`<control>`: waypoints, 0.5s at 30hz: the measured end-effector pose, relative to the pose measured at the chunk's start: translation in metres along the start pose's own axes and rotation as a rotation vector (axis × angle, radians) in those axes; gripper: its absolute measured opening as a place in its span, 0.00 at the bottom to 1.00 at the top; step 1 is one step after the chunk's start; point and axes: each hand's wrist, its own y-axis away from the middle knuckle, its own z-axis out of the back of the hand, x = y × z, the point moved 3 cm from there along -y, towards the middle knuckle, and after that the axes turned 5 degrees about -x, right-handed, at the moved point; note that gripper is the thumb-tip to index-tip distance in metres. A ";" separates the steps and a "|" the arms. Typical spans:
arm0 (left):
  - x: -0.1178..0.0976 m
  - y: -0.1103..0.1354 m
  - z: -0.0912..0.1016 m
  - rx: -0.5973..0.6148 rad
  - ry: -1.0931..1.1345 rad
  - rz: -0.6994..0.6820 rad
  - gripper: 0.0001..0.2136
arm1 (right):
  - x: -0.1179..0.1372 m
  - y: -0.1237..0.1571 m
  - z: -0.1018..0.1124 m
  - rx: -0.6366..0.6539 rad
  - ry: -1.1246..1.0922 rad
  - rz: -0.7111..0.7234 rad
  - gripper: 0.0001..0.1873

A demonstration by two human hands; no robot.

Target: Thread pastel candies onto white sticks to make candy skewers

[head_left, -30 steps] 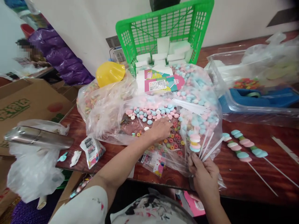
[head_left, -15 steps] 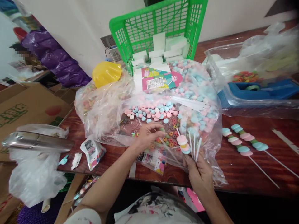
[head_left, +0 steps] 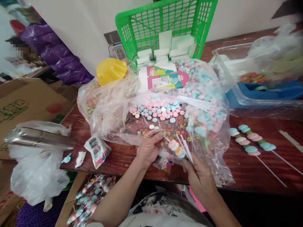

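Several white sticks are gripped in my right hand, its fingers closed around their lower ends. One of them carries a short stack of pink, yellow and blue candies and tilts toward my left hand. That hand is closed in a pinch at the stick's upper tip. A small green ring shows by its fingertips; whether it is held I cannot tell. Beyond both hands, loose pink and blue button candies and coloured candy rings lie on clear plastic.
Finished-looking candy skewers lie at the right. A green crate with white blocks stands behind bulging candy bags. On the left are a steel flask and a small packet. Below the table edge, a box holds wrapped skewers.
My left hand has come back from the candy rings to the stick's tip, its fingers now pinched. The candy-bearing stick has tilted left. The view has shifted slightly.
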 end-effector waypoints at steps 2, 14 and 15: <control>0.003 0.000 0.002 -0.028 0.007 -0.005 0.13 | 0.000 0.002 0.000 0.022 -0.016 -0.002 0.12; 0.005 0.023 -0.008 0.203 -0.878 -0.838 0.07 | -0.027 0.026 -0.009 0.082 -0.237 -0.382 0.13; 0.006 0.025 -0.010 0.243 -0.946 -0.867 0.08 | -0.030 0.029 -0.011 0.084 -0.277 -0.404 0.13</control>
